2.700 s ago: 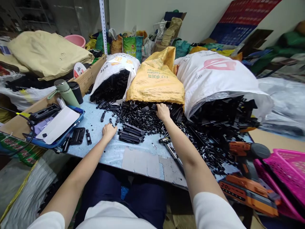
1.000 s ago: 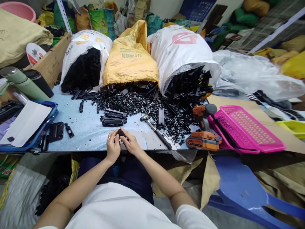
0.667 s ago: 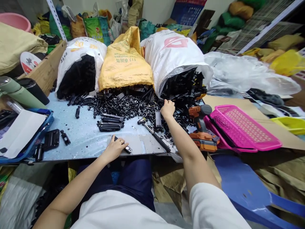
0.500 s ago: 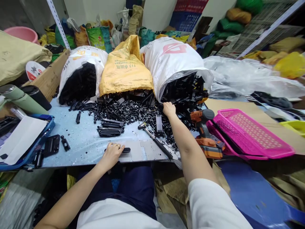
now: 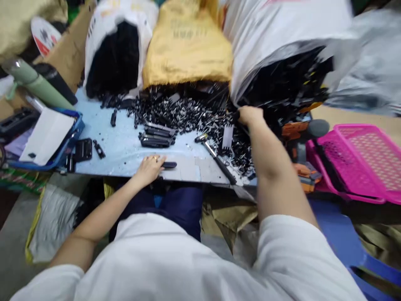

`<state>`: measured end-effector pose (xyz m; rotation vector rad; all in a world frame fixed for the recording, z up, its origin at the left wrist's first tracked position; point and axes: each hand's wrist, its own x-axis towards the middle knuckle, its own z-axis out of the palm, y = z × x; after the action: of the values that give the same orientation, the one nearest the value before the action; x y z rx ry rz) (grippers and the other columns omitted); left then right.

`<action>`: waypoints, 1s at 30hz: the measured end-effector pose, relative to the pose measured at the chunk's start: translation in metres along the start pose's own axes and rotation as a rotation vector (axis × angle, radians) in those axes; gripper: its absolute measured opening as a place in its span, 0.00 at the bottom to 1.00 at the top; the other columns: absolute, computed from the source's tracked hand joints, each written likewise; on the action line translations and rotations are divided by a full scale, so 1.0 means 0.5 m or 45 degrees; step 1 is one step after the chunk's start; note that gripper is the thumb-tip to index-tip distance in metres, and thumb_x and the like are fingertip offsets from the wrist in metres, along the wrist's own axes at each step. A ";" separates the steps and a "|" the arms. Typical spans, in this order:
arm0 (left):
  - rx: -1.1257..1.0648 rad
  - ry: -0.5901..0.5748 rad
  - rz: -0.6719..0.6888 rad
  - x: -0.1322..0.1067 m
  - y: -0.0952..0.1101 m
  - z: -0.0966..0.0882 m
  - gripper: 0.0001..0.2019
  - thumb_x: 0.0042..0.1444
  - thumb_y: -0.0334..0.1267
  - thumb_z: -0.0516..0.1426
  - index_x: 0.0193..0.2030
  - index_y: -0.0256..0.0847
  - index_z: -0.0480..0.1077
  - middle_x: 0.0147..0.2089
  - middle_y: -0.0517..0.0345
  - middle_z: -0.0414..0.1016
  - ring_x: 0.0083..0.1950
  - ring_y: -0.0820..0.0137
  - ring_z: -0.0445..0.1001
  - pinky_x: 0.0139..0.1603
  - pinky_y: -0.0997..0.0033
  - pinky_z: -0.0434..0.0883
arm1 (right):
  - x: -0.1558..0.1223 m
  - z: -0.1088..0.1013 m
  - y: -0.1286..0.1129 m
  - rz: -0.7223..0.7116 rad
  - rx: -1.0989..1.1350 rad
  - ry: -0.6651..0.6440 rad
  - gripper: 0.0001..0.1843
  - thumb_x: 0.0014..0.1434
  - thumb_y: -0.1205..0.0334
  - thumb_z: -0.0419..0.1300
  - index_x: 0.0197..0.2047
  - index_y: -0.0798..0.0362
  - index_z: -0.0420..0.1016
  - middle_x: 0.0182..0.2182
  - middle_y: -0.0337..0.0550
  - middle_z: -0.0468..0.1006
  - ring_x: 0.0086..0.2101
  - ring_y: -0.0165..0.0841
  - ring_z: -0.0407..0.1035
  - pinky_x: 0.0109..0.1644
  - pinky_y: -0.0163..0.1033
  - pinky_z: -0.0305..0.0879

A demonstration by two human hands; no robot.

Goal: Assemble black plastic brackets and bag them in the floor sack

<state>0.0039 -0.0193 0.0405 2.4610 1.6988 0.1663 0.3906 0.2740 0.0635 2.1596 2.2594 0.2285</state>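
Observation:
My left hand rests at the front edge of the table, its fingers closed over one end of a slim black plastic part. My right hand reaches to the mouth of the right white sack, over the heap of small black and silver pieces. Its fingers are curled and partly hidden, with something dark at the tips that blur keeps me from making out. Between the hands lie a hammer and a pale toothed plate. A stack of black parts sits beyond my left hand.
A yellow sack and another white sack stand at the back. On the right are an orange and black cordless drill and pink baskets. A blue basket and a green bottle stand left.
The view has tilted down and come closer to the table. My right hand stays near the sack mouth, now with something dark at its fingertips. My left hand remains on the black part.

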 end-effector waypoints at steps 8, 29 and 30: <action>-0.333 0.240 -0.104 -0.120 -0.070 -0.020 0.22 0.63 0.42 0.47 0.60 0.34 0.61 0.53 0.42 0.67 0.57 0.59 0.64 0.56 0.55 0.61 | -0.311 -0.020 -0.154 -0.574 0.230 0.455 0.27 0.66 0.55 0.38 0.48 0.66 0.70 0.46 0.56 0.74 0.48 0.31 0.67 0.47 0.36 0.60; -0.340 -0.166 -0.336 -0.389 -0.009 0.035 0.12 0.61 0.35 0.47 0.39 0.34 0.70 0.41 0.44 0.70 0.46 0.60 0.67 0.47 0.61 0.61 | -0.588 0.145 -0.287 -0.342 0.700 0.378 0.22 0.59 0.69 0.43 0.57 0.58 0.59 0.51 0.56 0.64 0.53 0.40 0.60 0.53 0.48 0.60; -0.242 -0.110 -0.440 -0.379 -0.009 0.042 0.13 0.61 0.34 0.46 0.40 0.32 0.70 0.42 0.42 0.70 0.47 0.58 0.66 0.48 0.58 0.60 | -0.588 0.147 -0.288 -0.331 0.700 0.383 0.22 0.59 0.69 0.43 0.56 0.58 0.60 0.51 0.56 0.64 0.52 0.40 0.61 0.53 0.49 0.60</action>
<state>-0.0636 -0.1964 0.0177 1.9787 1.9367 0.1684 0.2699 -0.0167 -0.0529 2.1168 3.0423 -0.0952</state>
